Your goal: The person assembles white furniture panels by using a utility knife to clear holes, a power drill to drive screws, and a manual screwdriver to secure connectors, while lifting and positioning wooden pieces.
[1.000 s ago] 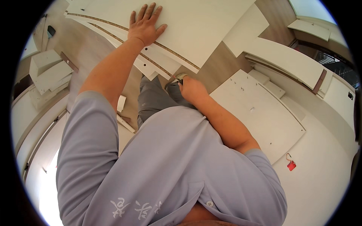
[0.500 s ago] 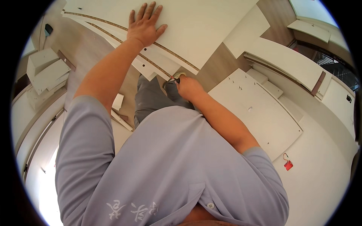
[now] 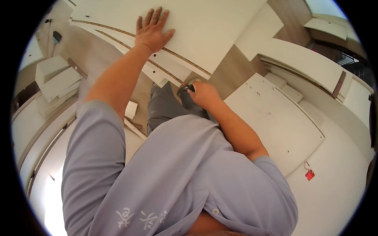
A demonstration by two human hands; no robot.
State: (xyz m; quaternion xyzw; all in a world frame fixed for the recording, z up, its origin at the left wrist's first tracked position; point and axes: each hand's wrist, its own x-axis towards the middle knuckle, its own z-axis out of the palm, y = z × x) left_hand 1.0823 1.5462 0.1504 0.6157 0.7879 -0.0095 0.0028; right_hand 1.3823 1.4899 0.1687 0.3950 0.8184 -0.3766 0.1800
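My left hand (image 3: 152, 33) lies flat with spread fingers on a large white panel (image 3: 208, 33), whose near edge shows bare brown chipboard. Under it a second white panel (image 3: 159, 71) juts out toward me, with dark round holes and a similar raw edge. My right hand (image 3: 204, 95) is closed around a small dark-handled tool (image 3: 190, 87) close to the near corner of that lower panel. The tool's kind cannot be made out. Both of my feet are partly hidden below the panels.
To the right, a white board (image 3: 271, 118) with several small fittings lies beside more long white panels (image 3: 303, 59). A red tag-like item (image 3: 309, 174) lies at the lower right. White boxes and boards (image 3: 59, 80) are stacked at the left on the wood-look floor (image 3: 92, 41).
The whole view has shifted slightly. My right hand has drawn a little to the right with the tool, away from the lower panel's corner. My left hand remains on the upper panel.
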